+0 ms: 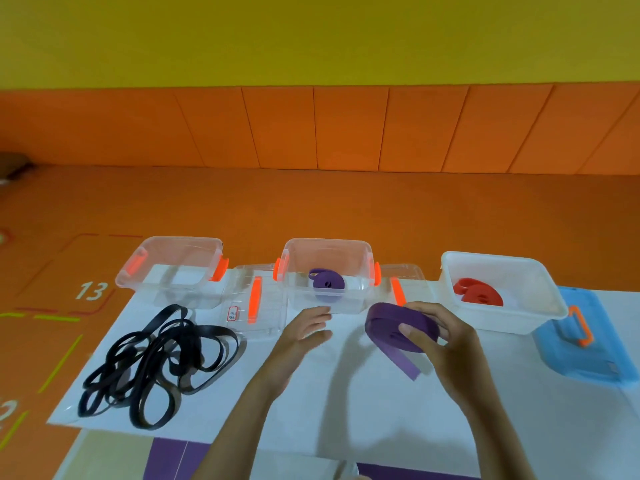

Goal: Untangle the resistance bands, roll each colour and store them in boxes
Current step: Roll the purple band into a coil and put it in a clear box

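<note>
Orange padding lined the wall and floor behind the white sheet [346,410] on my head-camera feed. Along the sheet's far edge I saw the left clear box [183,241], the middle clear box [325,242] with a small purple roll [327,284] inside, and the white box [491,259] with a red roll [478,292] inside. A blue lid [588,358] lay at the right edge. The black bands [162,362] lay tangled near the left edge. The person's right hand [446,337] grasped a purple band roll [391,323] above the sheet, just in front of the middle clear box, its loose tail hanging down. The left hand [304,330] was released, fingers straight, holding nothing, near that roll.
</note>
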Available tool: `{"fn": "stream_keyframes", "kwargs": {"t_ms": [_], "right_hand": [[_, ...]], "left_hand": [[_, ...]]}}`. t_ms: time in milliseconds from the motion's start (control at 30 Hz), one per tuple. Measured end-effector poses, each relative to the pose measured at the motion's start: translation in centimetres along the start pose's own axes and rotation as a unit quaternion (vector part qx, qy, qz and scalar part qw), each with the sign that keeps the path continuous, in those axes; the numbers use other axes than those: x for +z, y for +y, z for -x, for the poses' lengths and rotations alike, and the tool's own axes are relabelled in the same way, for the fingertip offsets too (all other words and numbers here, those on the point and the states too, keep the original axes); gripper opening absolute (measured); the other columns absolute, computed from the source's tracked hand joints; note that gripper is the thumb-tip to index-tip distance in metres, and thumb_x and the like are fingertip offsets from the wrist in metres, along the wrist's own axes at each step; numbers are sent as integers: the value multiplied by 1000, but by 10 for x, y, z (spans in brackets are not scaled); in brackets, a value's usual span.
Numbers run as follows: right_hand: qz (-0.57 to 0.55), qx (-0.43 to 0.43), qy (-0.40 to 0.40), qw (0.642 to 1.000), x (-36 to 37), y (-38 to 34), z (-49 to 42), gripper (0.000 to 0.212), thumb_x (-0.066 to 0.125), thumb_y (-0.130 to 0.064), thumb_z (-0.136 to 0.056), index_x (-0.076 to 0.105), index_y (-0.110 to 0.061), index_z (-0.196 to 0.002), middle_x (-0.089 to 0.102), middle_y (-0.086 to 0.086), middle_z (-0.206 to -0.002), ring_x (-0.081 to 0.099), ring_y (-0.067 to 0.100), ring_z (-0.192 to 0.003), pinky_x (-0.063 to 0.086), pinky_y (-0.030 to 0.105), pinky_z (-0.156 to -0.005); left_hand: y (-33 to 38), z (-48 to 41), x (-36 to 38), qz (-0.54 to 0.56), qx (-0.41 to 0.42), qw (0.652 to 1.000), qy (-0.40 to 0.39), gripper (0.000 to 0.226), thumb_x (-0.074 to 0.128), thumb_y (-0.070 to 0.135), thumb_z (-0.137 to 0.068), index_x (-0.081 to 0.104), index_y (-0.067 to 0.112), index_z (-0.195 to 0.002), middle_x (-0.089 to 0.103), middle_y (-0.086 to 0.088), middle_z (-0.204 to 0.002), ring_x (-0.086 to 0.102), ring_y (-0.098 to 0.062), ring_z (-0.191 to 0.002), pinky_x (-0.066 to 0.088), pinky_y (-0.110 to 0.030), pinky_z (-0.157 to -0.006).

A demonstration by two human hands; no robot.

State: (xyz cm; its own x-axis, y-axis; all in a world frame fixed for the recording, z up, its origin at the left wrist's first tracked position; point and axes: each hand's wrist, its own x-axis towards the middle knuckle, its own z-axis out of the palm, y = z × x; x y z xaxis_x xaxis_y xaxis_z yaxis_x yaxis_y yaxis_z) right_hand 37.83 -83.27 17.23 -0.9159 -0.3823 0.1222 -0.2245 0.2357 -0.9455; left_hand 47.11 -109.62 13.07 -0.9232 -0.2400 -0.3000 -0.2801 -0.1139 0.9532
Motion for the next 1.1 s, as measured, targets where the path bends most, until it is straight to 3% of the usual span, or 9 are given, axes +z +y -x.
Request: {"fn": "stream_keyframes", "kwargs": {"t_ms": [133, 233, 333, 533, 700, 800, 933, 1033, 1100], "right_hand": [[-4, 10, -40, 999, 7, -2, -7, 37, 83, -16, -87, 68, -38, -113, 73, -25, -102, 67, 5, -107, 62, 21, -74], [-19, 18, -53, 998, 13, -5, -11, 30, 84, -23, -86, 73, -35, -112, 76, -20, -103, 71, 8, -103, 63, 25, -75], [-47, 33, -73, 996, 18, -8, -16, 31, 88, -25, -84, 76, -44, -106, 78, -16, -104, 73, 9, -102, 64, 27, -76], [-125, 74, -132, 981, 24, -14, -33, 26, 84, -42, -80, 76, -37, -105, 78, -8, -107, 76, 15, -101, 61, 25, -67], [-125, 76, -176, 973, 34, -10, -51, 30, 83, -47, -84, 73, -36, -111, 77, -5, -111, 74, 17, -106, 63, 28, -76], [-99, 61, -221, 968, 41, -6, -63, 32, 87, -34, -86, 71, -38, -114, 77, -6, -113, 73, 18, -109, 63, 28, -83], [-120, 54, -176, 975, 52, -4, -67, 29, 89, -34, -80, 76, -30, -106, 79, -3, -106, 76, 20, -100, 61, 25, -80], [-161, 89, -146, 972, 56, -3, -66, 36, 88, -44, -77, 76, -28, -107, 79, -1, -107, 76, 22, -101, 63, 31, -72], [-174, 99, -145, 969, 58, -1, -67, 38, 87, -45, -78, 75, -26, -109, 79, 1, -108, 76, 25, -102, 64, 34, -70]], "left_hand": [[41, -1, 25, -166, 84, 977, -103, 52, 79, 50, -88, 60, 50, -137, 62, 28, -140, 53, 4, -136, 44, -21, -111], [51, -8, 30, -220, 121, 961, -113, 42, 81, 40, -90, 67, 41, -129, 71, 24, -125, 63, 1, -122, 46, -8, -97], [51, -16, 20, -208, 125, 966, -88, 28, 85, 22, -89, 76, 24, -116, 79, 12, -109, 73, -8, -105, 54, -17, -93], [60, -20, -3, -209, 118, 968, -75, 25, 88, 21, -85, 78, 29, -107, 79, 10, -101, 73, -8, -95, 54, -14, -86], [69, -24, -14, -237, 137, 959, -79, 26, 85, 18, -89, 75, 24, -112, 71, 16, -109, 70, -10, -104, 59, -26, -91], [70, -26, -21, -232, 142, 960, -63, 29, 86, 13, -88, 76, 22, -114, 68, 16, -112, 69, -15, -110, 62, -35, -93], [71, -27, -32, -177, 121, 976, -40, 30, 89, 13, -85, 79, 22, -113, 75, 8, -110, 72, -20, -109, 61, -39, -96], [75, -25, -40, -132, 107, 985, -41, 31, 91, 14, -83, 79, 25, -110, 80, 4, -106, 76, -20, -103, 60, -28, -90], [78, -24, -45, -117, 96, 987, -48, 33, 92, 14, -81, 80, 26, -110, 82, 2, -106, 77, -20, -101, 61, -28, -89]]}}
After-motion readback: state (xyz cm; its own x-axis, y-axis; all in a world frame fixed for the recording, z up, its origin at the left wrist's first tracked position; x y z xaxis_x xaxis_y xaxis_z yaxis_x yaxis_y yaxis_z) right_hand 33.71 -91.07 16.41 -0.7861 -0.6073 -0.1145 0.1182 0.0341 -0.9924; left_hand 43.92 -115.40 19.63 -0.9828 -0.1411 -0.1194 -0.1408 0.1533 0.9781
